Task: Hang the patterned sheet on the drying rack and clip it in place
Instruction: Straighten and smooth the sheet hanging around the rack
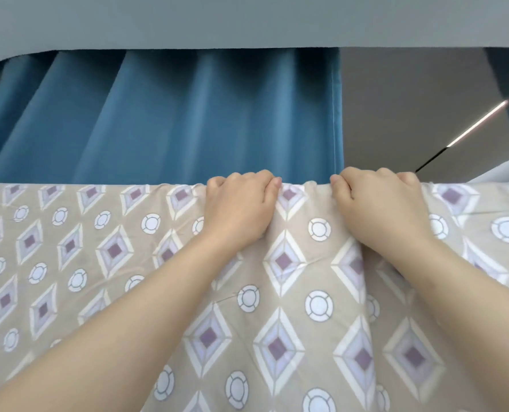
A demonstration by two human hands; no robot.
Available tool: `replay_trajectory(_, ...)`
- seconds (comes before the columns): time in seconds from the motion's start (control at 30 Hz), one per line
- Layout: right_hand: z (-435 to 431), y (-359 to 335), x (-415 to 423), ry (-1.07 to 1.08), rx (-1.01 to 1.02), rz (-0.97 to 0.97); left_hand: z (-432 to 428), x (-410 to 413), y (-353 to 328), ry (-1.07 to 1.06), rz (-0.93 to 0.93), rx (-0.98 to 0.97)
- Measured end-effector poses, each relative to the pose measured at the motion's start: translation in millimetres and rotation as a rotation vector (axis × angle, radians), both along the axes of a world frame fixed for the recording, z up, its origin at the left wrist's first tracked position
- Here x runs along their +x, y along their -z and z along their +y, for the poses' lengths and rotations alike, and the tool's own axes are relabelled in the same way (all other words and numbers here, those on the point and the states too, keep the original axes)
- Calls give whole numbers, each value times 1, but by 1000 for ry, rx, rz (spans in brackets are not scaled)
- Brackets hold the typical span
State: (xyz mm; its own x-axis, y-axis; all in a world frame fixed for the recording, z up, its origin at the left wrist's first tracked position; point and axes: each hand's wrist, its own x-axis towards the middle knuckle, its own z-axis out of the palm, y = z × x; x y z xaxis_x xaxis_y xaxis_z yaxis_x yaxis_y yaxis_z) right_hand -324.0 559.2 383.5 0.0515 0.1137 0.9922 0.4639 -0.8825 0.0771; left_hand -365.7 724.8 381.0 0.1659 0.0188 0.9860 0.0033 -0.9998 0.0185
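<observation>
Head view: patterned sheet (pixel 277 292) is draped over a hidden rack bar, top fold gripped by left hand (pixel 238 206) and right hand (pixel 378 203), fingers curled over. Bunching between them is best smoothed outward before any clip is added.

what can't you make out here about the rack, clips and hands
Head view:
Rack: hidden under the sheet.
Clips: none visible; any could be outside the frame.
Fingertips (not thumbs) of left hand and right hand: curled behind the sheet's top edge.
Sheet's sides and bottom: cut off by the frame edges.
</observation>
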Motion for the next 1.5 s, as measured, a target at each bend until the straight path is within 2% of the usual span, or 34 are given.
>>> replay_trajectory(0.13, -26, 5, 5, 105, 31, -33, 13, -4, 4, -51, -87, -87)
replay_trajectory(0.23, -36, 4, 5, 93, 53, -7, 1, -4, -1, -55, -97, -156)
replay_trajectory(0.4, -35, 5, 2, 78, 8, -11, -55, 7, -2, -11, -5, 3)
replay_trajectory(0.63, -49, 6, 9, 93, -28, 5, -82, 23, 2, -51, -25, 67)
replay_trajectory(0.83, -96, 4, 17, 99, 126, 44, -76, 20, 0, -29, -71, -35)
replay_trajectory(0.97, -104, 3, 23, 147, 70, 25, -125, 28, -2, 33, -56, 153)
replay_trajectory(1.03, -111, 4, 25, 162, 41, 5, -139, 33, -3, 25, -77, 189)
replay_trajectory(1.23, -148, 6, 24, 163, 85, 123, -136, 45, 5, 31, -169, 144)
replay_trajectory(1.33, -141, 4, 26, 169, 115, 145, -145, 46, 2, 30, -111, 93)
replay_trajectory(1.4, -133, 4, 29, 160, 116, 126, -158, 46, -1, 66, -61, 125)
replay_trajectory(1.5, -132, 6, 26, 110, 64, 95, -171, 49, -3, 83, -84, 182)
